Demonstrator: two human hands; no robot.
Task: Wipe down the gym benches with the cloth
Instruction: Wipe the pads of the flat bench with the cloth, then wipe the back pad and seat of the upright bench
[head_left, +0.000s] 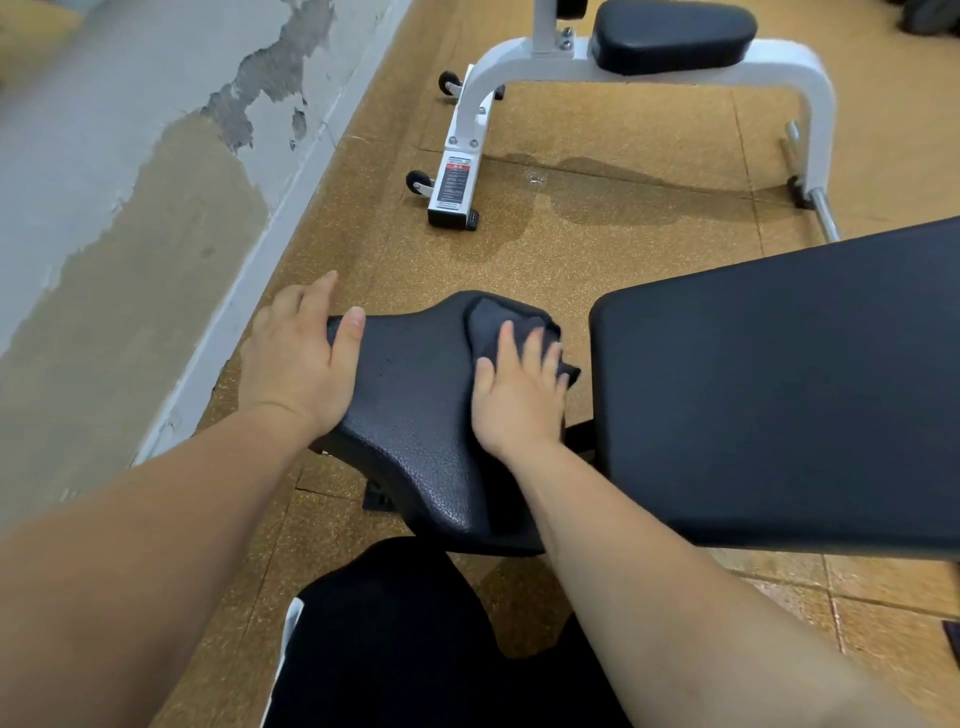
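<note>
"Speckled tan rubber floor tiles (597, 249) all round, a peeling grey wall (130, 182) on the left, a white steel-framed bench with a black pad (675, 36) at the back. Which one is being done?"

"The near one. Its long black padded backrest (779, 389) fills the right side. The work is on the black textured seat pad (415, 415) just beside it, with a gap between the two."

"And the cloth?"

"A dark grey cloth (498, 317), bunched on the seat's far right corner. The right hand (519, 395) lies on it with fingers spread flat, pressing down rather than clutching. The left hand (301, 358) braces the seat's left edge, thumb flat on top, fingers reaching out past the rim and holding nothing."

"So mid-wipe on the seat?"

"That's my reading. The next move, I'd judge, calls for drawing the cloth back across the rest of the seat towards the body, then carrying it over the gap to the backrest — a far bigger face, wanting long strokes. The white bench waits its turn."

"Anything you can't make out?"

"Plenty. The backrest runs off the right edge, and the far bench is cut off at the top. The near bench's frame is mostly hidden under its pads. I can't tell whether the left fingers hook under the rim. The right fingertips are blurred, and the palm covers much of the cloth."
</note>
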